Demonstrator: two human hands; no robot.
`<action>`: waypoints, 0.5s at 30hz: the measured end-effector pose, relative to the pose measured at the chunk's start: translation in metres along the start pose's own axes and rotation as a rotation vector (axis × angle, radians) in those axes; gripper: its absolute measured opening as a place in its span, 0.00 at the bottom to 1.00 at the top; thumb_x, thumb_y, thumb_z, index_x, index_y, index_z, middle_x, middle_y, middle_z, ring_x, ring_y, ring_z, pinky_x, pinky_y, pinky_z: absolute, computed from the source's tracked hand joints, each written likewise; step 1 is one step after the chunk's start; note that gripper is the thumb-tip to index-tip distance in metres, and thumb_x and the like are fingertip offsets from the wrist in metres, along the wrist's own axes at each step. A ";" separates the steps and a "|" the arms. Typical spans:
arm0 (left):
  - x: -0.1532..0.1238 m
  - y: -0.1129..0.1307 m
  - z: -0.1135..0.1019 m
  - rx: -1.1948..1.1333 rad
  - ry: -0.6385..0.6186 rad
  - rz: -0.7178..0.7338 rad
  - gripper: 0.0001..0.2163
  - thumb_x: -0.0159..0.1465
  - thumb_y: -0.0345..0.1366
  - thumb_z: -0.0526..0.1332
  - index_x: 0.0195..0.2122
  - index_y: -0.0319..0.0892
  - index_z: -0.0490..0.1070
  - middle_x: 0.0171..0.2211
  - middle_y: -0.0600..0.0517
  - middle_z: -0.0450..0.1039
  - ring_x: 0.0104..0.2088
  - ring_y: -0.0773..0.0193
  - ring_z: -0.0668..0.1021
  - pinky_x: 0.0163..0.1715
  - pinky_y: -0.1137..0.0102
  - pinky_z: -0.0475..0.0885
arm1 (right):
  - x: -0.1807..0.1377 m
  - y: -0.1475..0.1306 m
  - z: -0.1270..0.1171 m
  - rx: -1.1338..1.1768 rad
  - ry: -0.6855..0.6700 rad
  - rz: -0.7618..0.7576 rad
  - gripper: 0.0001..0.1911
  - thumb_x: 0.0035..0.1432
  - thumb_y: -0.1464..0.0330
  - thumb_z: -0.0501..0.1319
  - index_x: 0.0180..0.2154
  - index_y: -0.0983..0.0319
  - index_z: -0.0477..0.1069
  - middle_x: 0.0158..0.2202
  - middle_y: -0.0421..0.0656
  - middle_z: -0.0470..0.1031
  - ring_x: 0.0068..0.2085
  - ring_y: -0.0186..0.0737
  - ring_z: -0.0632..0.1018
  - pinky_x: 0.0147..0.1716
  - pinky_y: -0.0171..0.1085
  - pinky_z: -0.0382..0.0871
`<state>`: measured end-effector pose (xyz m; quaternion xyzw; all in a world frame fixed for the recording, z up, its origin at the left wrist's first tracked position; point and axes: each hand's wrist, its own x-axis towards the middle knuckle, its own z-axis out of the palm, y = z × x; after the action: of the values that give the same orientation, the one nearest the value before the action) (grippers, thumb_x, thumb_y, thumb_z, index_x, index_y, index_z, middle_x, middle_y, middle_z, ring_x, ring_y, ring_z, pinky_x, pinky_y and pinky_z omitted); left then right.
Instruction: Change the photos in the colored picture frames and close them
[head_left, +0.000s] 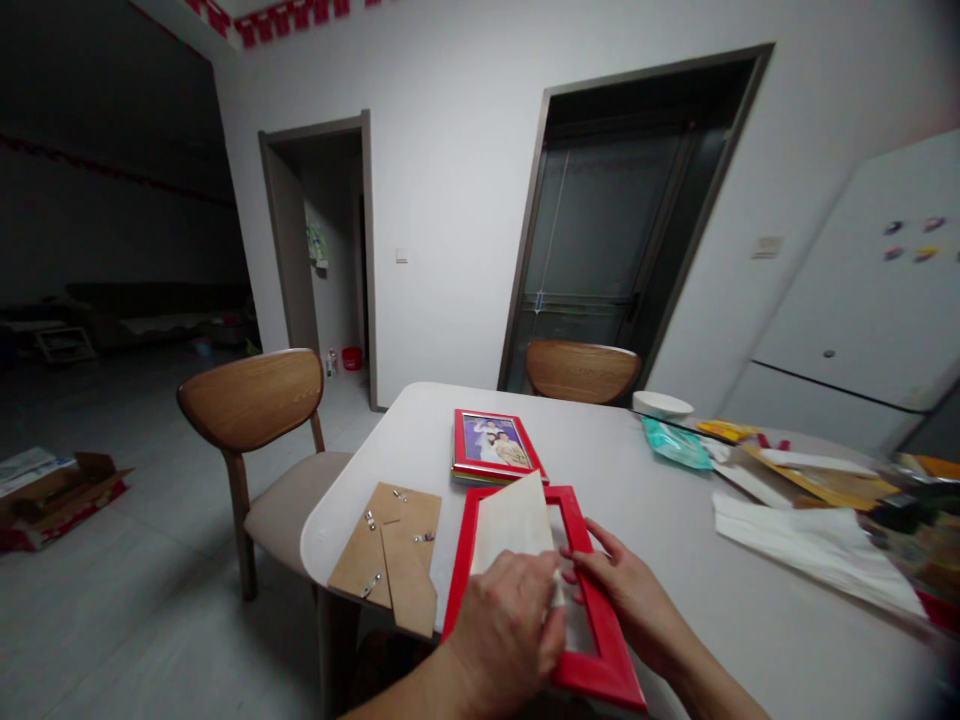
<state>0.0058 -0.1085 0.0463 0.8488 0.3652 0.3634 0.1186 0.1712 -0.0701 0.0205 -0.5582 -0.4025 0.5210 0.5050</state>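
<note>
A red picture frame (pixel 615 652) lies tilted at the near side of the table, its opening facing up. My left hand (pixel 510 610) is closed, pinching a cream-white sheet (pixel 514 522) that slants up out of the frame's opening. Around the right side of the frame my right hand (pixel 626 590) is curled, with its fingertips reaching into the opening. To the left sits a brown backing board (pixel 356 555) with metal clips and a folding stand. Just beyond is a red-framed photo (pixel 491 445) of people, apparently atop another frame.
On the table's right are a white bowl (pixel 662 404), a teal packet (pixel 677 443), white wrapping (pixel 814 545) and a yellow envelope (pixel 810 477). Wooden chairs stand at the left (pixel 255 400) and far side (pixel 583 370). An open cardboard box (pixel 64 500) lies on the floor.
</note>
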 end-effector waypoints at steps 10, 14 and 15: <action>-0.037 -0.069 -0.033 -0.222 0.275 -0.565 0.15 0.52 0.29 0.51 0.43 0.40 0.59 0.26 0.55 0.65 0.25 0.66 0.71 0.25 0.74 0.65 | 0.028 0.020 -0.039 -0.832 0.201 -0.156 0.25 0.45 0.64 0.51 0.46 0.68 0.64 0.27 0.44 0.74 0.27 0.39 0.74 0.25 0.32 0.63; -0.055 -0.088 -0.024 -0.149 0.120 -0.640 0.18 0.50 0.27 0.50 0.44 0.40 0.59 0.24 0.57 0.65 0.24 0.66 0.71 0.25 0.75 0.63 | 0.031 0.023 -0.039 -1.079 0.248 -0.192 0.23 0.45 0.65 0.50 0.44 0.67 0.66 0.32 0.47 0.75 0.33 0.42 0.74 0.32 0.33 0.63; -0.056 -0.090 -0.022 -0.116 0.087 -0.644 0.18 0.51 0.27 0.50 0.44 0.41 0.59 0.24 0.57 0.66 0.25 0.66 0.71 0.26 0.75 0.62 | 0.031 0.023 -0.038 -1.117 0.248 -0.198 0.23 0.45 0.65 0.50 0.44 0.67 0.66 0.33 0.47 0.75 0.34 0.42 0.74 0.33 0.33 0.63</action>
<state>-0.0843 -0.0864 -0.0098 0.6653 0.5981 0.3635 0.2597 0.2113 -0.0492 -0.0091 -0.7567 -0.6042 0.1106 0.2237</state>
